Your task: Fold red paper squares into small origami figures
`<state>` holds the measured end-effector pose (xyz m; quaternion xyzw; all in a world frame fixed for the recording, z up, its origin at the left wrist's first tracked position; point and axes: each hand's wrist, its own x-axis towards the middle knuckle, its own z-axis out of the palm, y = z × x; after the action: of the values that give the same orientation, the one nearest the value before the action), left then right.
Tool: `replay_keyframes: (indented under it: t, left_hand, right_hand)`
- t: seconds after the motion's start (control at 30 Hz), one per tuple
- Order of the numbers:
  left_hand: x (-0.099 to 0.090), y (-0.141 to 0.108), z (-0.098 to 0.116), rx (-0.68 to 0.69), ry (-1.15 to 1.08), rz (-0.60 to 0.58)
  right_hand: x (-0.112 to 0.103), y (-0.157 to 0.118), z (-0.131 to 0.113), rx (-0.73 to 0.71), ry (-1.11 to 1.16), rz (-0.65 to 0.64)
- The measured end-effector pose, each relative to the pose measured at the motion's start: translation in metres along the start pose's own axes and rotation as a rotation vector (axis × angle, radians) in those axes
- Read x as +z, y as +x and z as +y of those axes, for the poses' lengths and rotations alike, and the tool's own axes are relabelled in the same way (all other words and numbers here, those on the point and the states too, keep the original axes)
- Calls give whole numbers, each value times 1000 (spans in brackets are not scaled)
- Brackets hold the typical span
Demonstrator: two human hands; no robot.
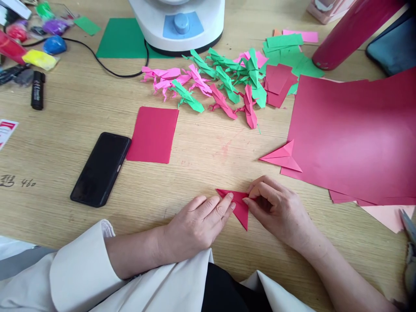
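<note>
A folded piece of red paper [241,213] with pointed corners lies on the table in front of me. My left hand [203,221] presses its fingertips onto the left part of the paper, holding it; the thumb is mostly hidden. At the paper's right corner, my right hand [279,210] pinches the edge between thumb and forefinger. Another folded red paper shape [283,157], like an arrowhead, rests beyond my right hand, partly over large red sheets [351,138]. A stack of red paper squares [154,135] lies farther left.
Several folded green, pink and red paper figures [224,78] lie beyond my hands. A black phone [100,169] touches the red stack. A white device [182,26] with a blue knob stands at the back. Scissors [408,225], a red cylinder [354,34] and a marker [38,90] are around.
</note>
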<state>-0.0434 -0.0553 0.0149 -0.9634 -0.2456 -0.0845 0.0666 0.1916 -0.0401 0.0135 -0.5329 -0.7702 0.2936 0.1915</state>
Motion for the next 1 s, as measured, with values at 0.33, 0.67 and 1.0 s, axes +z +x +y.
replay_keyframes:
  t: [0.33, 0.67, 1.0]
  left_hand:
    - [-2, 0, 7, -80, 20, -27]
    - [-3, 1, 9, -89, 17, -35]
    - [-3, 1, 12, -157, 6, -36]
  right_hand:
    - [0, 0, 0, 0, -2, -4]
    - [1, 0, -1, -15, -14, -1]
    - [0, 1, -1, -6, -11, -5]
